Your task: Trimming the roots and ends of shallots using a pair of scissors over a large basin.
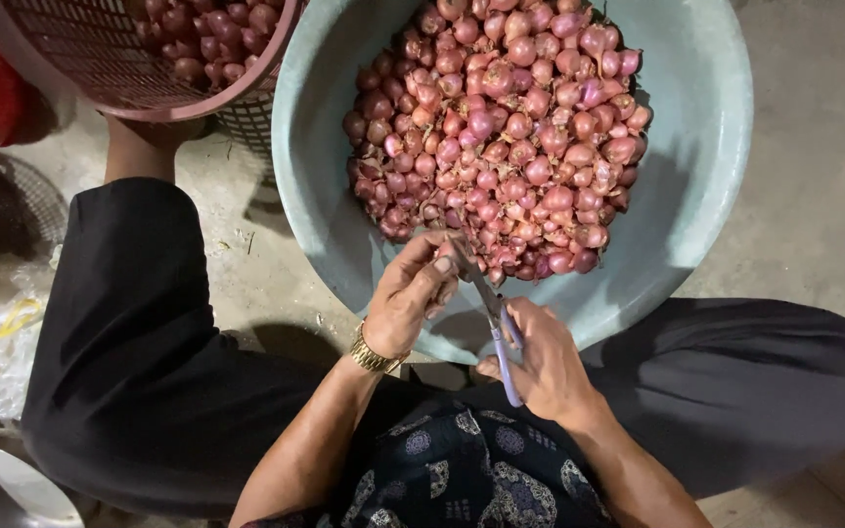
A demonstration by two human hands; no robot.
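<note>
On the concrete floor, between the person's spread knees in black trousers, sits a big pale-green basin with a heap of red shallots piled against its far side. Over the basin's near rim the left hand is curled, fingertips pinched together on something small at the edge of the heap; what it grips is hidden by the fingers, likely a single shallot. A gold watch circles that wrist. Just beside it, the right hand is closed around the lilac handles of a pair of scissors, whose blades point up and left toward the left fingertips and nearly meet them; I cannot tell whether the blades are parted. To the upper left, a pink slatted basket holds more shallots and overlaps the basin's rim from above. A metal bowl lies at the lower left, by the left knee.
</note>
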